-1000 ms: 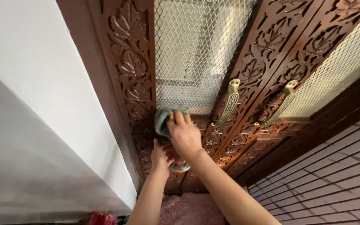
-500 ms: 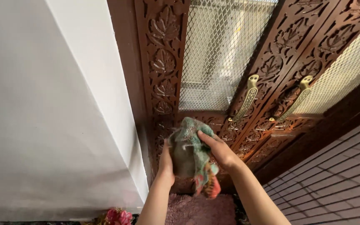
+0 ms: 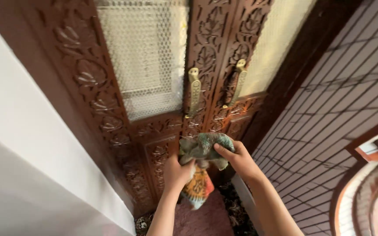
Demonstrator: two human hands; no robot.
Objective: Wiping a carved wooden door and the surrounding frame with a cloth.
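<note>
Both hands hold one cloth (image 3: 204,150) in front of the lower part of a carved wooden double door (image 3: 158,131). The cloth is bunched, grey-green at the top, with an orange patterned end hanging below.

Left hand (image 3: 176,172): fingers closed on the cloth's lower left part, at the point where the orange end drops down. The back of the hand faces the camera and the forearm rises from the bottom edge.

Right hand (image 3: 240,159): fingers clamped on the upper right of the bunch, thumb lying across the grey-green fabric. The forearm comes in from the lower right.

Cloth position: held up between the two hands, just below the door's middle rail, at or just in front of the lower carved panels near the seam where the two leaves meet. Contact with the wood cannot be told.

Surroundings: two brass handles (image 3: 194,89) sit above the cloth, one on each leaf. Metal mesh panels (image 3: 143,57) fill the upper door. A white wall (image 3: 18,144) is at left, a tiled wall (image 3: 329,113) at right. A pinkish mat (image 3: 202,220) lies on the floor below the hands.
</note>
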